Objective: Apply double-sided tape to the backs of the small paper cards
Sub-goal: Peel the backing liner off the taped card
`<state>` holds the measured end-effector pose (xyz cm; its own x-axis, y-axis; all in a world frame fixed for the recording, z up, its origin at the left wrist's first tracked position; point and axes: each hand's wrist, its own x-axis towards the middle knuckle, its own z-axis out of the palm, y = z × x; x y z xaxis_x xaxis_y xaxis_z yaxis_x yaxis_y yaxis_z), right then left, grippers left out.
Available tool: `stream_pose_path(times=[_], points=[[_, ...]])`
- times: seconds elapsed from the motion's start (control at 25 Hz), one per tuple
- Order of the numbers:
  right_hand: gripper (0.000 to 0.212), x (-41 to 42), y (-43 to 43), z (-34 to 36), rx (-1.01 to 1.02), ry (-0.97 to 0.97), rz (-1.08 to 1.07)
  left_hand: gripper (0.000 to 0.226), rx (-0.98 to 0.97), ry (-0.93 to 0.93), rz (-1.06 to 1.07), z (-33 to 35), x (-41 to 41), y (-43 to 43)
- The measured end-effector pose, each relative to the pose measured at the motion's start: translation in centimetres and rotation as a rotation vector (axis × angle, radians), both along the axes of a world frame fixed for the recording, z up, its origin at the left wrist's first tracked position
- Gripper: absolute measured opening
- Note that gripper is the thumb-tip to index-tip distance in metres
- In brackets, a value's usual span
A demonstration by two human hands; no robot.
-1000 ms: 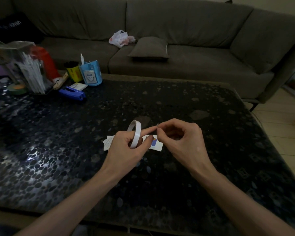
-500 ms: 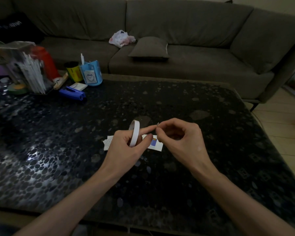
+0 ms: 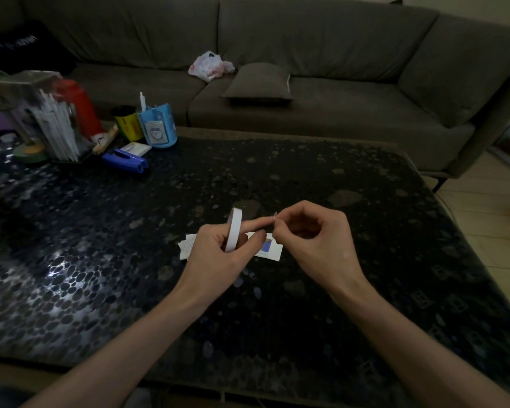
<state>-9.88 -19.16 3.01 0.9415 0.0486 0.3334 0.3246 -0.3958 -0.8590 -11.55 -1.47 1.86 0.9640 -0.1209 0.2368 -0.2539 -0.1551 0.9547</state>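
My forearms rise from the bottom edge and meet mid-frame above the dark pebbled table (image 3: 351, 172). My left hand (image 3: 215, 254) curls round the thin white tape roll (image 3: 235, 228), which stands on edge, with my index finger stretched rightward. My right hand (image 3: 315, 240) pinches the tape end (image 3: 275, 214) between thumb and forefinger. The small paper cards (image 3: 273, 251) lie flat beneath both hands, one showing a blue patch.

Tape roll (image 3: 234, 228) in left hand (image 3: 215, 260)
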Motion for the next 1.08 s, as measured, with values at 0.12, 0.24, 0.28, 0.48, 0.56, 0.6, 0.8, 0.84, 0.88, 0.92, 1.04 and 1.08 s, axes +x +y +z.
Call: stream_pose_path(times=[0.12,0.24,0.28,0.48,0.56,0.6,0.8,0.84,0.88,0.92,1.04,1.08], points=[[0.011,0.05,-0.05,0.12,0.058,0.031,0.03,0.027,-0.035,0.007,0.026,0.01,0.03,0.09],[0.01,0.04,0.06,0.22,0.136,0.059,0.057,0.017,-0.121,0.064,0.071,-0.06,0.15,0.19],[0.011,0.02,0.11,0.26,0.143,0.063,0.058,0.015,-0.155,0.099,0.096,0.0,0.21,0.23],[0.016,-0.24,0.32,0.53,0.102,0.07,0.075,0.01,-0.221,0.148,0.212,0.08,0.29,0.4],[0.018,-0.32,0.44,0.58,0.093,0.069,0.079,0.009,-0.216,0.168,0.229,-0.04,0.34,0.38],[0.018,-0.35,0.49,0.59,0.09,0.067,0.078,0.01,-0.207,0.178,0.235,-0.13,0.36,0.36],[0.015,-0.28,0.42,0.49,0.096,0.068,0.068,0.012,-0.178,0.213,0.266,-0.31,0.43,0.29],[0.015,-0.3,0.39,0.47,0.099,0.069,0.07,0.012,-0.175,0.221,0.269,-0.3,0.41,0.31],[0.015,-0.32,0.39,0.48,0.101,0.067,0.074,0.012,-0.174,0.23,0.272,-0.3,0.41,0.34],[0.016,-0.35,0.39,0.49,0.102,0.067,0.078,0.012,-0.173,0.239,0.273,-0.27,0.39,0.36],[0.016,-0.36,0.39,0.5,0.109,0.069,0.079,0.013,-0.165,0.263,0.26,-0.22,0.33,0.24],[0.015,-0.36,0.38,0.5,0.108,0.07,0.077,0.012,-0.168,0.27,0.253,-0.21,0.33,0.22]])
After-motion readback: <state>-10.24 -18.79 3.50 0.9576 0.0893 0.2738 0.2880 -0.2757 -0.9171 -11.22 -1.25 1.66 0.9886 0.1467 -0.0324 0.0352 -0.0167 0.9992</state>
